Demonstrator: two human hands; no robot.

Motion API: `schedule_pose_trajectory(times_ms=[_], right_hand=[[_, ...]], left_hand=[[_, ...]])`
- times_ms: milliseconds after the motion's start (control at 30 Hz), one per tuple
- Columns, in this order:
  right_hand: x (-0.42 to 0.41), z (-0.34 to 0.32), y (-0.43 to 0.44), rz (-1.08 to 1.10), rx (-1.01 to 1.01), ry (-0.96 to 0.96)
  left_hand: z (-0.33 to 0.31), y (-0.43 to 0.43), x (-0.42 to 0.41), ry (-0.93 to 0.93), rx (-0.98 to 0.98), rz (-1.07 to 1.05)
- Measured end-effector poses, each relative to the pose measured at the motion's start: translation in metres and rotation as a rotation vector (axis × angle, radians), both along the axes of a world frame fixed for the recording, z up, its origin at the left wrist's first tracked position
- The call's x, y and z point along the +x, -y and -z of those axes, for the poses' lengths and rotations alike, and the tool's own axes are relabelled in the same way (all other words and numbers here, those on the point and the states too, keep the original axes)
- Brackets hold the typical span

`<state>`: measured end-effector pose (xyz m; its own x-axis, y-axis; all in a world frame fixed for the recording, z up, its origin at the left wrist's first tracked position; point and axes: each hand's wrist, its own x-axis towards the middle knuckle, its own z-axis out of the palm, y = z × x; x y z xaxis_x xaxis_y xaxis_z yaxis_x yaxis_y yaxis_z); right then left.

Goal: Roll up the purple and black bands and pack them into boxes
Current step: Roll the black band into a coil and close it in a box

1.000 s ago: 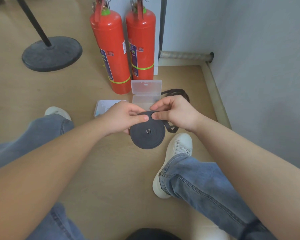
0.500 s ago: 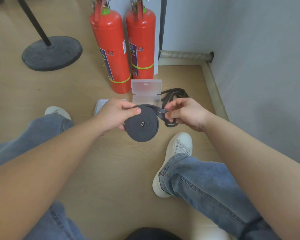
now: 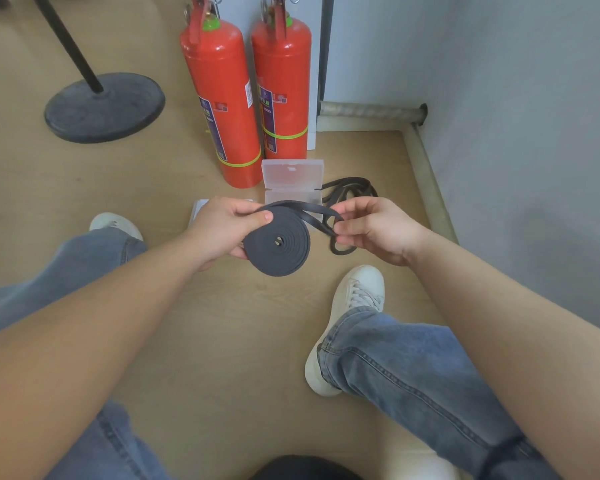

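Note:
A black band is partly wound into a flat coil point(image 3: 278, 242) held above the floor. My left hand point(image 3: 222, 230) grips the coil, thumb on its upper edge and fingers behind it. My right hand point(image 3: 374, 228) pinches the loose strand point(image 3: 312, 213) that runs from the coil's top to the right. The unrolled tail of the band point(image 3: 352, 188) lies in loops on the floor behind my right hand. An open clear plastic box point(image 3: 293, 178) stands on the floor just beyond the coil. A second box point(image 3: 199, 211) peeks out behind my left hand, mostly hidden.
Two red fire extinguishers point(image 3: 222, 98) stand right behind the boxes. A black round stand base point(image 3: 104, 107) sits at the far left. A grey wall point(image 3: 534, 133) and skirting point(image 3: 430, 188) close the right side. My legs and white shoes point(image 3: 354, 320) flank the wooden floor.
My right hand has drawn away from the coil to the right, pulling the loose strand out. The coil has shifted slightly left and turned flatter toward me in my left hand.

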<state>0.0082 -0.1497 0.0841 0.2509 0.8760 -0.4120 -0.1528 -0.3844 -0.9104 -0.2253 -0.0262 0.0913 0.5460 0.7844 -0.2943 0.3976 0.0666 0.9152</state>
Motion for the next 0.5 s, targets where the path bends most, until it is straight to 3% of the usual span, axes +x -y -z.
schedule_pose_trajectory(times_ms=[167,367,500], right_hand=[[-0.004,-0.005,-0.002,0.042,-0.041,0.112],[-0.008,0.009,-0.005,0.182,-0.135,0.538],[-0.016,0.008,-0.003,0.059,0.007,0.439]], left_hand=[[0.001,0.003,0.001,-0.003,0.002,0.031],[0.004,0.006,0.006,-0.003,0.036,0.053],[0.001,0.004,0.006,0.026,0.007,0.007]])
